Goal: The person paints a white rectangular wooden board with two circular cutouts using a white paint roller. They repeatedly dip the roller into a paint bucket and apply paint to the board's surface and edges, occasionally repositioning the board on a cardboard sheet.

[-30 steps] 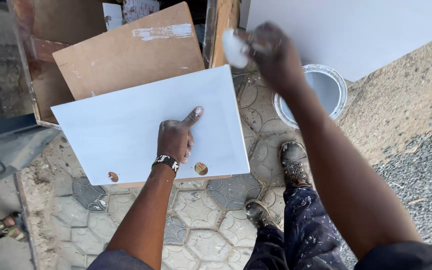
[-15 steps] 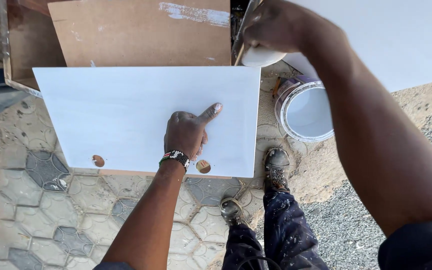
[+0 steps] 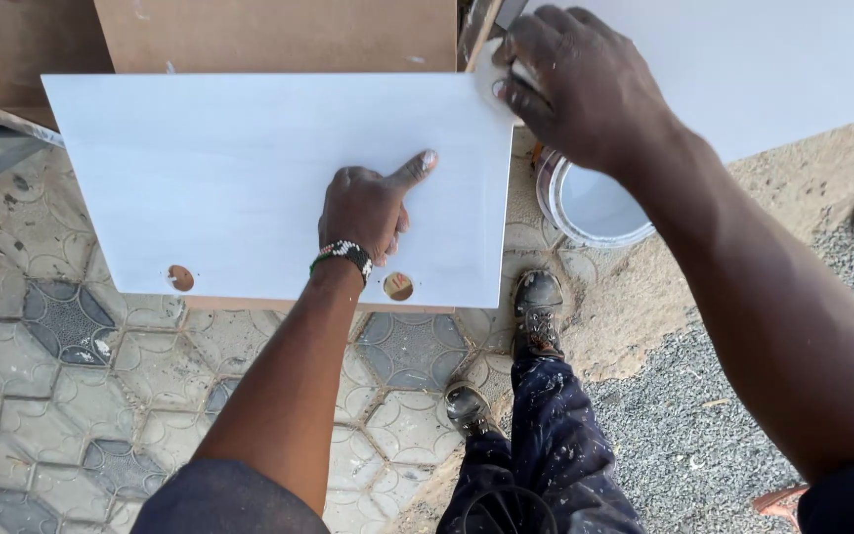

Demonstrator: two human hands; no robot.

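Left hand (image 3: 368,208) flat on white panel (image 3: 249,178), fingers curled, thumb out, pinning it. Right hand (image 3: 575,84) grips white pad (image 3: 491,74) at panel's far right corner. Paint can (image 3: 595,208) just below right hand. Keep panel pinned, pad flat, even pressure.

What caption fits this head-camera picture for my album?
Left hand steadies a white board while right hand presses a white pad at its corner.

Your left hand (image 3: 366,208) wears a beaded wristband (image 3: 341,255) in black, white and green; your right hand (image 3: 585,84) wears nothing. Your sleeves (image 3: 224,499) are dark blue, your trousers (image 3: 555,445) navy and paint-flecked, your boots (image 3: 536,311) black and scuffed.
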